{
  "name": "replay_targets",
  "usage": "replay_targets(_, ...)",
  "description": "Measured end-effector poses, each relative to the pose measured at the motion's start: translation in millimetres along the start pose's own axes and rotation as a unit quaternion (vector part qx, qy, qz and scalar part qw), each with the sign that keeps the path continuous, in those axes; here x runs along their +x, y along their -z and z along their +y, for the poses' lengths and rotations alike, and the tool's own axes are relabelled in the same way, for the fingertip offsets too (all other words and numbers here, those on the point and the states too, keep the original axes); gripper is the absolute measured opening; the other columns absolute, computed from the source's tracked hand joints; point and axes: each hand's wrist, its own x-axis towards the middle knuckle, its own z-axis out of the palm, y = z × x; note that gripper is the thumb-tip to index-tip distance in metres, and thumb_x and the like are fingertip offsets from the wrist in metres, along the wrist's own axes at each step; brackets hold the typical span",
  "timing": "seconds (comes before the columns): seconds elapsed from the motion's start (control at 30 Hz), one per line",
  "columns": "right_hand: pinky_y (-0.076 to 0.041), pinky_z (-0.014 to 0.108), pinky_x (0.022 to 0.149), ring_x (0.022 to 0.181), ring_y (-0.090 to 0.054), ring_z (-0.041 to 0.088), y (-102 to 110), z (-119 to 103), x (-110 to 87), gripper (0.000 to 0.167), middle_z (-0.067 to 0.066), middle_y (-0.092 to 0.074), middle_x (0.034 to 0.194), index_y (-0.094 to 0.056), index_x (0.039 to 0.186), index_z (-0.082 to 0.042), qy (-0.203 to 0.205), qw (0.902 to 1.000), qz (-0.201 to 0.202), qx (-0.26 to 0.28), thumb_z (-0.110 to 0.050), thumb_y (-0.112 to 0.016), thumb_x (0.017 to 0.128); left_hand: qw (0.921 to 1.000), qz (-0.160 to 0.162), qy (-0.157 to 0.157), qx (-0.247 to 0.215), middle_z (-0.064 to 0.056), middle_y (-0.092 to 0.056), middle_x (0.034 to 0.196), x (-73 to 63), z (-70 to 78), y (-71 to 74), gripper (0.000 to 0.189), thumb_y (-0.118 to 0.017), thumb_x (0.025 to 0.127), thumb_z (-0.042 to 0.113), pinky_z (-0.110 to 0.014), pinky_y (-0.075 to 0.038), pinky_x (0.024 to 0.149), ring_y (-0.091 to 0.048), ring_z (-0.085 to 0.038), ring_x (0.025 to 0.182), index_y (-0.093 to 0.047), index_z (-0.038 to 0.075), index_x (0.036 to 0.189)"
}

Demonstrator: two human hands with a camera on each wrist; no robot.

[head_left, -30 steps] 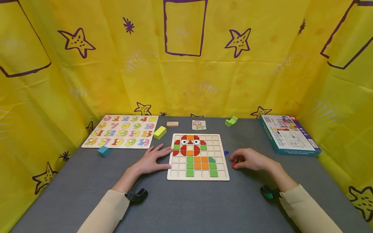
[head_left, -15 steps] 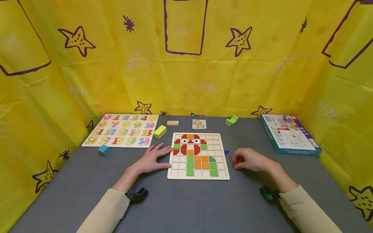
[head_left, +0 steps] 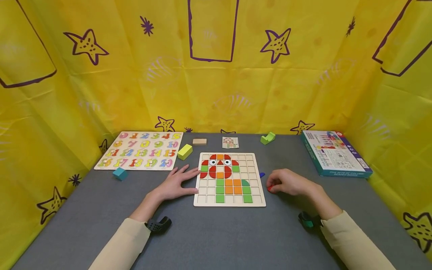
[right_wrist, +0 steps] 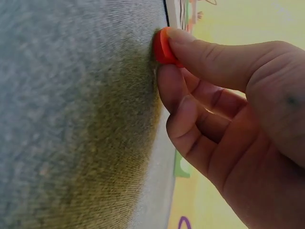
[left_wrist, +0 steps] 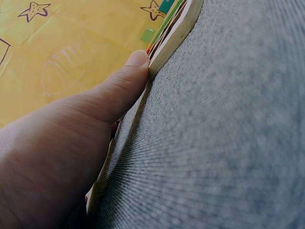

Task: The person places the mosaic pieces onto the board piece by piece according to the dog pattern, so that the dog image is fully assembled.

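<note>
A wooden grid board [head_left: 203, 199] lies flat at the middle of the table, with red, orange and green tiles forming an animal with two round eyes. My left hand [head_left: 175, 186] lies spread at its left side, the fingertips and thumb on the edge; the left wrist view shows the thumb [left_wrist: 128, 78] against the board's rim. To the right of the board, my right hand [head_left: 290, 182] pinches a small red tile [right_wrist: 163, 46] between thumb and index finger, low over the table. A small blue piece [head_left: 262, 174] lies just off the board's right edge.
At the back left lies a number puzzle board [head_left: 179, 135]. Around it are a teal block [head_left: 120, 174], a yellow block [head_left: 185, 152] and a plain wooden block [head_left: 199, 141]. A picture card [head_left: 230, 142], a green curved block [head_left: 268, 138] and a flat box [head_left: 337, 153] stand further right.
The right hand has shifted very slightly, and less of the red tile shows between its fingers. The left hand and the board's tiles keep their places.
</note>
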Motion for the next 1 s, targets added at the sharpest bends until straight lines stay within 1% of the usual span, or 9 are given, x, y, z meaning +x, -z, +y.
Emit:
replay_targets(0.17, -0.05, 0.03, 0.073, 0.08, -0.055, 0.014, 2, -3, 1.9, 0.005, -0.006, -0.061, 0.086, -0.071, 0.096, -0.011, -0.01, 0.9998, 0.005, 0.016, -0.008, -0.074, 0.093, 1.0, -0.002, -0.001, 0.001, -0.001, -0.04, 0.158, -0.3, 0.2, 0.5, 0.08, -0.07, 0.09, 0.058, -0.064, -0.003, 0.116, -0.016, -0.038, 0.151, -0.045, 0.018, 0.155)
replay_targets(0.33, -0.051, 0.03, 0.072, 0.08, -0.055, 0.016, 3, -5, 10.1, 0.007, -0.005, -0.062, 0.087, -0.07, 0.097, -0.011, -0.008, 0.999, 0.031, 0.032, -0.01, -0.075, 0.092, 1.0, -0.002, 0.0, 0.002, -0.001, -0.04, 0.158, -0.5, -0.9, 1.6, 0.08, -0.07, 0.089, 0.057, -0.065, -0.003, 0.116, -0.016, -0.037, 0.151, -0.045, 0.018, 0.155)
replay_targets(0.47, -0.05, 0.031, 0.073, 0.081, -0.056, 0.017, 0, -9, 19.1, 0.009, -0.004, -0.062, 0.088, -0.07, 0.1, -0.009, -0.005, 0.9982, 0.044, 0.041, -0.009, -0.075, 0.092, 1.0, -0.003, 0.001, 0.002, -0.002, -0.04, 0.158, -1.5, -0.4, 2.3, 0.08, -0.071, 0.089, 0.056, -0.065, -0.003, 0.116, -0.016, -0.038, 0.151, -0.046, 0.018, 0.154)
replay_targets(0.7, -0.049, 0.034, 0.076, 0.083, -0.056, 0.018, -6, -15, 42.1, 0.008, -0.004, -0.064, 0.088, -0.071, 0.099, -0.009, -0.001, 0.9971, 0.057, 0.051, -0.008, -0.074, 0.092, 1.0, -0.004, 0.005, 0.003, -0.001, -0.04, 0.159, -1.2, 0.2, 1.7, 0.08, -0.07, 0.089, 0.057, -0.064, -0.002, 0.116, -0.015, -0.037, 0.151, -0.045, 0.019, 0.155)
replay_targets(0.8, -0.048, 0.035, 0.077, 0.084, -0.056, 0.019, -8, -19, 51.8, 0.007, -0.004, -0.064, 0.089, -0.071, 0.1, -0.01, 0.003, 0.997, 0.061, 0.048, -0.007, -0.073, 0.093, 1.0, -0.004, 0.005, 0.003, 0.0, -0.039, 0.159, -0.5, -0.1, 1.4, 0.08, -0.069, 0.089, 0.058, -0.064, -0.002, 0.116, -0.015, -0.037, 0.152, -0.045, 0.019, 0.155)
replay_targets(1.0, -0.047, 0.035, 0.077, 0.084, -0.056, 0.019, -12, -24, 71.2, 0.006, -0.003, -0.064, 0.091, -0.072, 0.1, -0.01, -0.001, 0.9964, 0.064, 0.056, -0.008, -0.072, 0.094, 1.0, -0.003, 0.003, 0.003, 0.001, -0.039, 0.159, 0.7, -0.9, 0.9, 0.08, -0.07, 0.089, 0.058, -0.064, -0.002, 0.116, -0.015, -0.036, 0.152, -0.045, 0.02, 0.155)
